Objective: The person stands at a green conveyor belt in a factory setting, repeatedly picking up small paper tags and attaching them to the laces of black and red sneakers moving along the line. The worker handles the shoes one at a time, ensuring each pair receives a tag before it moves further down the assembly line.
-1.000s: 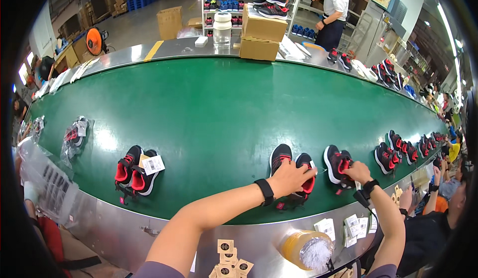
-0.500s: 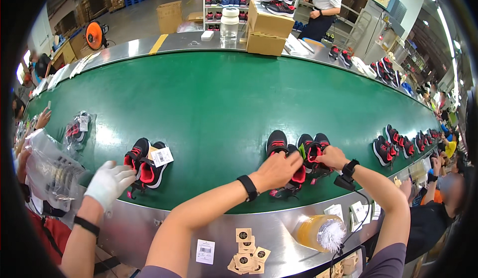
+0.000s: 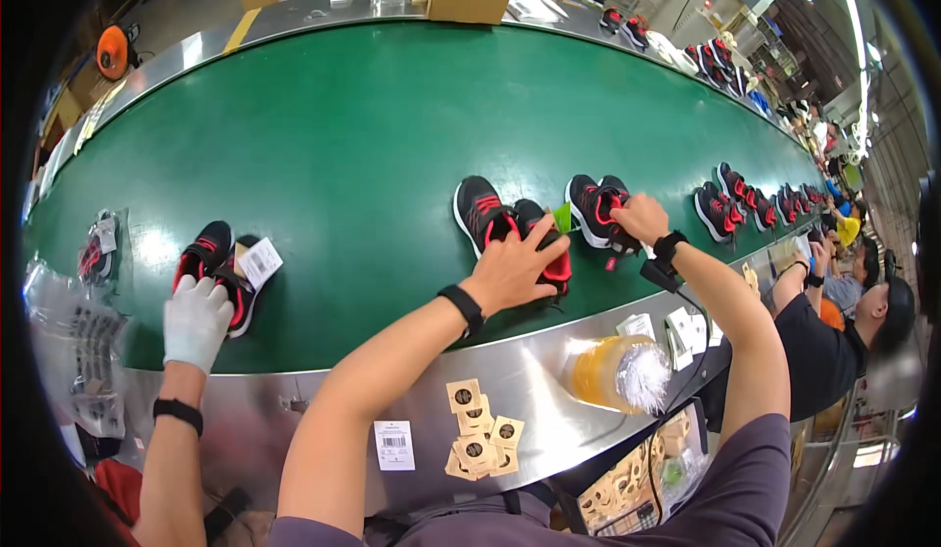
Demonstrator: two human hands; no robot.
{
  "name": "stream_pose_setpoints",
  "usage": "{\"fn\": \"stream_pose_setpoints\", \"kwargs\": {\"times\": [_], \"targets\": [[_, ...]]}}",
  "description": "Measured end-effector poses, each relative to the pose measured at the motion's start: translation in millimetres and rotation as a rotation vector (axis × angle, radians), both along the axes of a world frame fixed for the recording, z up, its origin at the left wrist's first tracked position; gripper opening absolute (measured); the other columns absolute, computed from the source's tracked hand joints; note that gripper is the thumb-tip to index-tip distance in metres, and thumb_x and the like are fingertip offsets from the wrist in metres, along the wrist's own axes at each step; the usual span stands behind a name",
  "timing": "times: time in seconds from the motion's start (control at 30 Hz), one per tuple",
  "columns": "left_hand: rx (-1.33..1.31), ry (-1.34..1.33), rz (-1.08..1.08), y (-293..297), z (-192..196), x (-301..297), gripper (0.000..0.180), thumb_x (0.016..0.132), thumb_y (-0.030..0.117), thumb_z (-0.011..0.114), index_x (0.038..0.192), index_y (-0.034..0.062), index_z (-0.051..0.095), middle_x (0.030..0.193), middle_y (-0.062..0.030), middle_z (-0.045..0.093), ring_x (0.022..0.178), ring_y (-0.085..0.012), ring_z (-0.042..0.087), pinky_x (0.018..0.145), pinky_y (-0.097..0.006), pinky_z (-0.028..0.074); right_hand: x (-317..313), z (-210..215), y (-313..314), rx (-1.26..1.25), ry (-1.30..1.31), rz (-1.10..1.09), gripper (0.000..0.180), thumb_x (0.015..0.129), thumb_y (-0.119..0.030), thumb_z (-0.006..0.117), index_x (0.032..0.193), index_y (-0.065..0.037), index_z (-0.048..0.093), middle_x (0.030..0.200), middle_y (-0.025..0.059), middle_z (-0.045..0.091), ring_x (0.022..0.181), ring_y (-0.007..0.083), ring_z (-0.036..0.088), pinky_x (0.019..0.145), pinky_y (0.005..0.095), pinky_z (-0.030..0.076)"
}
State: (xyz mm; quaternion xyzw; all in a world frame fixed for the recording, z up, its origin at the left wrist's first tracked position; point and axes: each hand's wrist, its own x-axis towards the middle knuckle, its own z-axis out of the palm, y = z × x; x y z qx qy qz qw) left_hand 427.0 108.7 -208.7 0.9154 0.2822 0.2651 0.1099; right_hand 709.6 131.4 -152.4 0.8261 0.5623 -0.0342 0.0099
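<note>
My left hand [image 3: 515, 265] lies with fingers spread over the heel end of a black and red sneaker [image 3: 480, 212] and its mate beside it. A bright green piece [image 3: 562, 218] shows next to those fingers. To the right, my right hand [image 3: 642, 222] has its fingers closed at the opening of a second pair's black and red sneaker [image 3: 613, 194]. Its mate [image 3: 586, 199] stands close on the left, and a small pink tag [image 3: 611, 264] hangs below. My fingertips there are partly hidden inside the shoe.
A co-worker's white-gloved hand [image 3: 196, 322] touches a tagged sneaker pair [image 3: 218, 263] at left. On the near metal edge are kraft-paper cards [image 3: 480, 439], a barcode label [image 3: 395, 446] and a jar of amber liquid [image 3: 598, 371]. More sneakers [image 3: 716, 212] line the green belt at right.
The view has tilted down and shifted right. My left hand's fingers have spread out. The two pairs at my hands now stand further apart. The gloved hand has reached onto the left pair.
</note>
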Motion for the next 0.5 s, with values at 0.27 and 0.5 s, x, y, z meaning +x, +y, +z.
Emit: {"fn": "stream_pose_setpoints", "kwargs": {"times": [0.27, 0.5], "targets": [[0.087, 0.025, -0.052, -16.2, -7.5, -2.6, 0.039, 0.072, 0.049, 0.068, 0.090, 0.0144, 0.064, 0.123, -0.0180, 0.043, 0.082, -0.0316, 0.055, 0.063, -0.037, 0.049, -15.2, 4.0, -14.1, -0.023, 0.099, -0.002, 0.036, 0.069, -0.040, 0.060, 0.070, -0.004, 0.067, 0.074, 0.0205, 0.065, 0.077, 0.0390, 0.064, 0.069, 0.0457, 0.051], [-0.095, 0.057, -0.083, 11.6, 13.3, -102.4, 0.038, 0.072, 0.039, 0.073, 0.088, 0.0055, 0.064, 0.121, -0.0188, 0.043, 0.089, -0.0320, 0.059, 0.074, -0.038, 0.052, -107.9, -1.1, -10.5, -0.176, 0.376, 0.176, 0.042, 0.074, -0.046, 0.061, 0.066, -0.005, 0.067, 0.065, 0.0137, 0.064, 0.066, 0.0300, 0.063, 0.063, 0.0405, 0.048]]}}
